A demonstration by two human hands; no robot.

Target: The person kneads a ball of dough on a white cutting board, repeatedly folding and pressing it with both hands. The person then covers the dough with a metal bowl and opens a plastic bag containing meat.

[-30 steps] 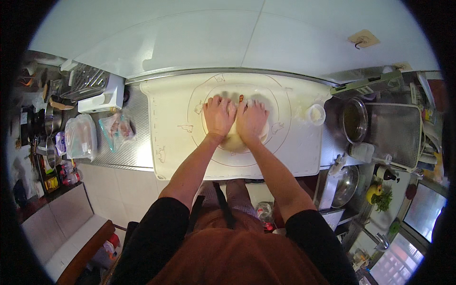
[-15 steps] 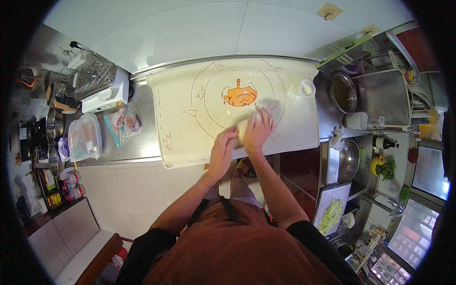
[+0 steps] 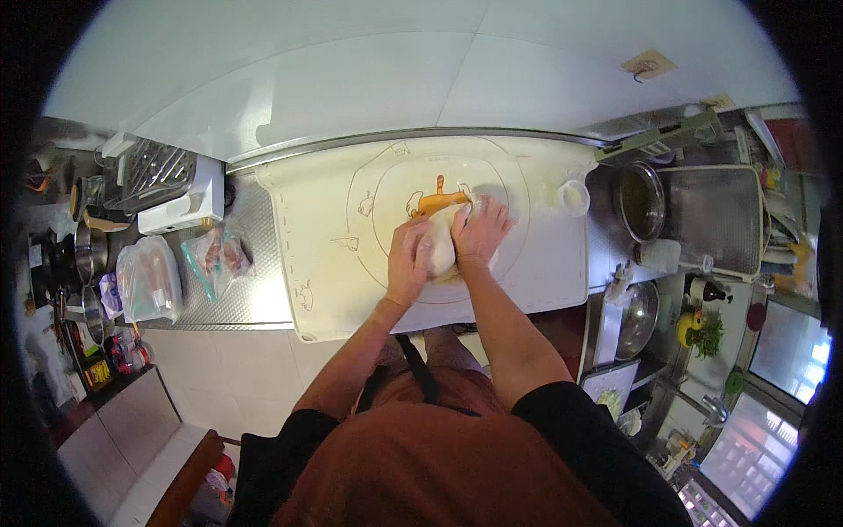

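A pale lump of dough (image 3: 442, 242) sits on a cream kneading mat (image 3: 323, 263) printed with rings and an orange cartoon animal (image 3: 436, 203). My left hand (image 3: 409, 262) is closed round the near left side of the dough, its fingers bent against it. My right hand (image 3: 481, 232) grips the dough from the right and from above, its fingers curled toward the far side. Between my hands the pale middle of the dough shows, while its right part is mostly hidden.
A small white bowl (image 3: 574, 198) stands at the mat's right edge, beside a metal bowl (image 3: 639, 202). On the left are bagged food (image 3: 215, 257), a plastic-wrapped container (image 3: 149, 279) and a white appliance (image 3: 182, 208). Chopped greens (image 3: 609, 400) lie at lower right.
The whole view has shifted, with the mat lower in it. The dough now shows more between my hands. It covers part of the orange animal, which was fully visible before.
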